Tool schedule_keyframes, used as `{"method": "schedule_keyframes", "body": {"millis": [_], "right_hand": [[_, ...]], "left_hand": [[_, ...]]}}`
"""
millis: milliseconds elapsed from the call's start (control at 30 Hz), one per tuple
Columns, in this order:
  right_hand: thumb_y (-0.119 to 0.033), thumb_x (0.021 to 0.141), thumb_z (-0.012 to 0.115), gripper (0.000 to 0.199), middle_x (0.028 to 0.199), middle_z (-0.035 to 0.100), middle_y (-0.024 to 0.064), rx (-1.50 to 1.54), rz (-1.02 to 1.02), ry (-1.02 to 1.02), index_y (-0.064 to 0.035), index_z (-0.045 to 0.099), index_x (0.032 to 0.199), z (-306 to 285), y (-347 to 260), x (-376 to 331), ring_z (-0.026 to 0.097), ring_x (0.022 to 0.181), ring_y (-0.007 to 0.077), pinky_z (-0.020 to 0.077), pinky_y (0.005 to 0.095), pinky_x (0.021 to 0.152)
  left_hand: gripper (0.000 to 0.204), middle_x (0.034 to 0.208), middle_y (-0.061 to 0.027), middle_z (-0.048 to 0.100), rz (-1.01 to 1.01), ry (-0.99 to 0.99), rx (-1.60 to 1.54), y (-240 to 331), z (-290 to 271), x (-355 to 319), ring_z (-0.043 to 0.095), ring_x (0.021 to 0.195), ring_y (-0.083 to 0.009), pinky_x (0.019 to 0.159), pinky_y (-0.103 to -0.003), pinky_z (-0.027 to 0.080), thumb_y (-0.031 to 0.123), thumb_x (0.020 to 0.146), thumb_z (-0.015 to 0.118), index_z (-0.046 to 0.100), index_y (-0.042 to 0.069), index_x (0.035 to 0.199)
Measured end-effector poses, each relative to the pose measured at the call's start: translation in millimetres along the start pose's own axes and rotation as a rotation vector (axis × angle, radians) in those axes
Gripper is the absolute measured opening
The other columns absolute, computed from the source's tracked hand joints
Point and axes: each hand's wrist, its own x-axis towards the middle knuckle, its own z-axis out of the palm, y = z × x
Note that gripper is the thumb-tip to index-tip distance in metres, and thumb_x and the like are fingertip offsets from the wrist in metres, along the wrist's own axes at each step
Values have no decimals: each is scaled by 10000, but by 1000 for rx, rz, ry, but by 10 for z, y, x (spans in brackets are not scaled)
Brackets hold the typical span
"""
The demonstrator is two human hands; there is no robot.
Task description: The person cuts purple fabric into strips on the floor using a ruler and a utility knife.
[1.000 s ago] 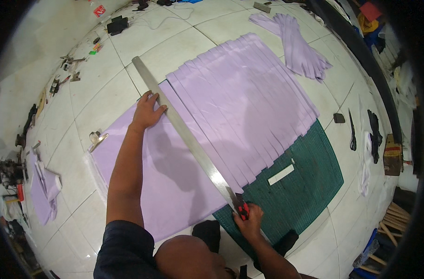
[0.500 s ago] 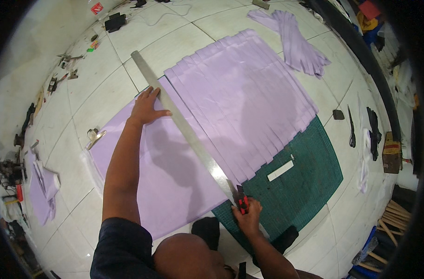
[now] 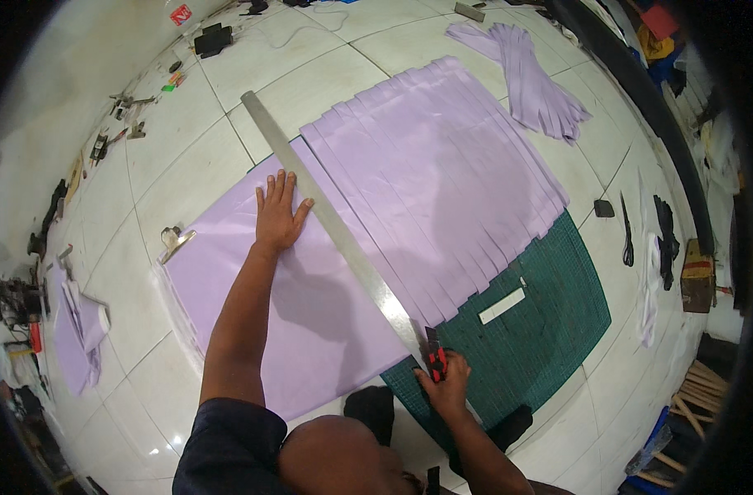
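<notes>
A long metal ruler [image 3: 351, 252] lies slantwise across lilac fabric [image 3: 310, 330]. My left hand [image 3: 283, 213] rests flat on the cloth with fingers spread, its thumb at the ruler's left edge. In my right hand [image 3: 448, 386] is a red and black utility knife [image 3: 436, 355], its tip beside the ruler's near end. Right of the ruler, more lilac fabric lies cut in overlapping strips [image 3: 442, 181]. Under the cloth is a green cutting mat [image 3: 549, 305], bare at the lower right.
A small white strip [image 3: 502, 306] sits on the mat. A bundle of lilac strips [image 3: 533, 82] lies at the far right, with scissors [image 3: 626, 231] nearer. A metal clip [image 3: 177, 240] grips the fabric's left corner. Folded lilac cloth [image 3: 79, 330] is on the tiled floor.
My left hand has slid slightly nearer along the ruler's left side. My right hand still holds the knife near the ruler's near end. The whole view has shifted a little.
</notes>
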Motion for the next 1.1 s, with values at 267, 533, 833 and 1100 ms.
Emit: {"method": "schedule_keyframes", "body": {"millis": [267, 533, 833, 1100], "right_hand": [[-257, 739, 840, 525, 1149, 577, 189, -24, 27, -10, -17, 571, 1121, 47, 49, -55, 526, 1099, 380, 349, 523, 946], [-234, 745, 813, 472, 1142, 611, 170, 13, -27, -10, -37, 581, 1106, 2, 18, -15, 545, 1075, 364, 356, 507, 926], [-336, 789, 798, 488, 1036, 616, 181, -29, -36, -90, -27, 582, 1098, -180, 34, 51, 588, 949, 362, 415, 486, 855], [-397, 940, 618, 399, 821, 633, 158, -88, -95, -384, -49, 512, 1104, -1888, -46, 1245, 654, 715, 322, 486, 447, 634]], "left_hand": [[708, 1563, -217, 292, 7, 16, -46, 18, -32, -21, 233, 1455, -412, 1179, -567, 117, 508, 965, 494, 345, 66, 1498], [792, 1512, -239, 366, 7, -105, -112, -21, -300, 130, 322, 1410, -408, 1148, -572, 222, 536, 838, 679, 457, 41, 1415], [809, 1478, -255, 404, 69, -170, -65, 1, -293, 261, 371, 1380, -390, 1108, -506, 324, 524, 810, 719, 471, 34, 1404], [754, 1528, -222, 323, 120, -111, 256, 215, -503, 146, 326, 1398, -413, 1136, -572, 269, 510, 871, 656, 425, 68, 1438]]}}
